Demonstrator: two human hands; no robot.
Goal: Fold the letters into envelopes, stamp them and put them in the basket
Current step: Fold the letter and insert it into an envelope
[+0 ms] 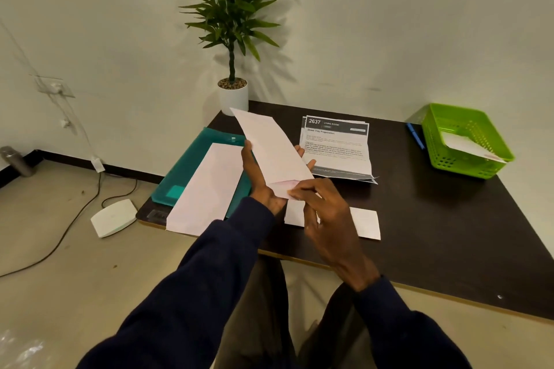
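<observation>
The left hand (pixel 260 180) is gripping an envelope (pixel 269 147) in the middle of the frame, thumb on its near edge and fingertips showing past its far edge, and is holding it tilted above the table (pixel 434 219). The right hand (pixel 326 216) is pinching the envelope's lower end, where the flap seems to be opening. Whether anything is already inside cannot be told.

Just below the right hand, a folded sheet (pixel 365 223) is lying flat on the table, probably the letter waiting to go in. To the left, an envelope stack (pixel 207 189) is resting on a teal folder (pixel 192 159). Right of centre, printed letters (pixel 335 147) are sitting in a loose pile. At the upper right, a green basket (pixel 467 172) is holding one white piece, with a blue pen (pixel 415 135) just beside it. A plant (pixel 230 9) is standing at the table's far corner.

The envelope is likely feeling light, thin and limp, creasing easily. It is probably best held by its long edges, with the flap kept lifted by a light pinch. The folded sheet should slide in more easily when gripped at its stiffer creased edge.
</observation>
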